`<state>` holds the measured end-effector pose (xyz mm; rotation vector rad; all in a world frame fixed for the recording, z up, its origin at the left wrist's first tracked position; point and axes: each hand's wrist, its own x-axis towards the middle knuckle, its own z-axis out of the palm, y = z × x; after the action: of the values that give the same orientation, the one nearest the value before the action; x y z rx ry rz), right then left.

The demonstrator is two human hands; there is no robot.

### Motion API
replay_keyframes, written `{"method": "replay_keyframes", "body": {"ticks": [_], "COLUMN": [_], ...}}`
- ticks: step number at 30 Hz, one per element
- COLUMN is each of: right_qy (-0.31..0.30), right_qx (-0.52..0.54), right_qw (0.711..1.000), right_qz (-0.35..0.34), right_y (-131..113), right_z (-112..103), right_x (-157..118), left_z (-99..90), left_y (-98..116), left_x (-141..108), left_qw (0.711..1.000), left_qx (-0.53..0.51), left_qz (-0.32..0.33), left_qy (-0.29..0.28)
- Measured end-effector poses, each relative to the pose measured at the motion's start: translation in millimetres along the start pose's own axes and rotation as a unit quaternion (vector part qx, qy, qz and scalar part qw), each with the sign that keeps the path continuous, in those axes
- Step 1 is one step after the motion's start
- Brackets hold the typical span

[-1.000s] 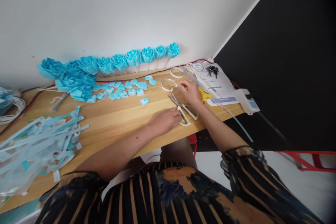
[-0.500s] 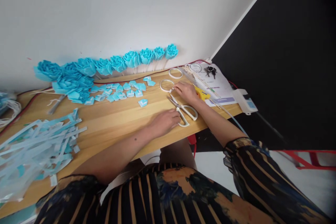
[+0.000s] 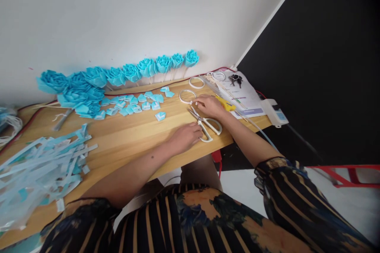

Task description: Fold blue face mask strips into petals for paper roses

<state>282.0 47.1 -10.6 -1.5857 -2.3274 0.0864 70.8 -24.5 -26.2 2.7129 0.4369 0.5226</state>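
Right hand point(image 3: 209, 106) sits farther forward than the curled left hand point(image 3: 187, 136).

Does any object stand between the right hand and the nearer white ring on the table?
Nothing visible: the right hand is already at the near right edge of the white ring. The scissors lie on its near side, outside this short path.

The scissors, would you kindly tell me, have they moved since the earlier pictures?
No; against the table edge, the scissors show no visible shift in any direction.

The scissors point(image 3: 200, 119) look metal-bladed with smooth plastic handles point(image 3: 220, 128), the tabletop point(image 3: 133, 138) smooth wood.
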Motion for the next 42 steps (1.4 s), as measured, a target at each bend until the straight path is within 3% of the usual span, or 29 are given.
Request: {"method": "replay_keyframes", "body": {"ticks": [4, 8, 11, 19, 29, 32, 35, 38, 39, 42], "right_qy": [-0.024, 0.027, 0.059, 0.033, 0.025, -0.007, -0.017, 0.099, 0.112, 0.034], "right_qx": [0.023, 0.040, -0.002, -0.080, -0.051, -0.002, 0.075, 0.104, 0.096, 0.044], "right_qw": [0.999, 0.998, 0.997, 0.995, 0.998, 1.000, 0.997, 0.984, 0.982, 0.989], "right_qz": [-0.001, 0.041, 0.053, 0.046, 0.016, 0.000, 0.024, 0.102, 0.115, 0.139], "right_y": [1, 4, 3, 2, 1, 1, 1, -5, -10, -33], "right_z": [-7, -6, -2, 10, 14, 3, -25, -56, -62, -61], "right_x": [-1, -1, 1, 6, -1, 1, -2, -22, -33, -72], "left_z": [-1.2, -2.4, -3.1, -2.4, -3.5, -3.3, -2.7, -1.8, -1.3, 0.8], "left_y": [1, 2, 3, 2, 3, 3, 3, 3, 3, 0], "left_x": [0, 0, 0, 0, 1, 1, 0, -1, -1, -2], "left_qw": [1.000, 1.000, 1.000, 1.000, 1.000, 1.000, 1.000, 1.000, 1.000, 1.000], "left_qx": [-0.004, -0.008, -0.011, -0.006, 0.002, 0.001, -0.001, -0.003, -0.004, -0.015], "left_qz": [-0.002, -0.004, -0.008, -0.006, -0.008, -0.010, -0.008, 0.003, 0.006, 0.008], "left_qy": [0.003, 0.001, 0.003, 0.002, -0.002, 0.001, 0.005, 0.012, 0.015, 0.025]}}
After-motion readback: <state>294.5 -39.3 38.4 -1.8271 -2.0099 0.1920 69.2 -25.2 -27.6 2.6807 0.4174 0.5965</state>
